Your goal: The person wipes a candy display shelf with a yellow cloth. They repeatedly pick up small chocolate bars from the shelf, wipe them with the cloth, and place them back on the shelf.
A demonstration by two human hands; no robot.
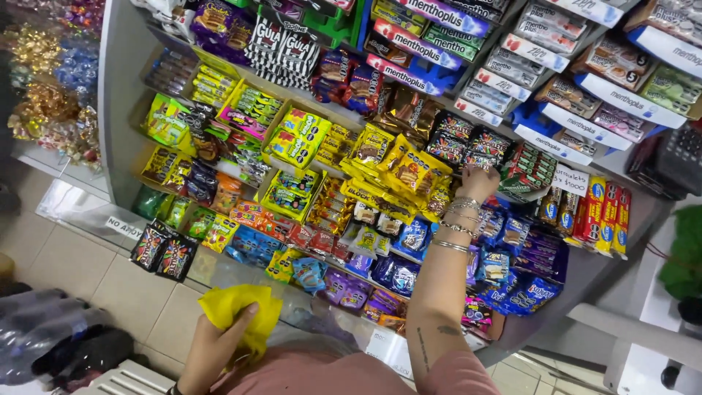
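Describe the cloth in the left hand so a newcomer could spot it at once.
Below the tiered candy rack, near the bottom edge of the picture, the left hand grips a crumpled cloth. It is plain bright yellow, soft and unprinted, unlike the glossy packets above.

A grey floor of large tiles fills the lower left of the frame, with a crumpled clear plastic bag lying at the bottom left corner and shiny gold and blue gift bows heaped at the upper left. Along the top right, white and blue boxes of mint rolls sit in tilted rows, and a dark calculator lies at the right edge above a green plant; two black sachets with bright print hang at the lower left of the rack
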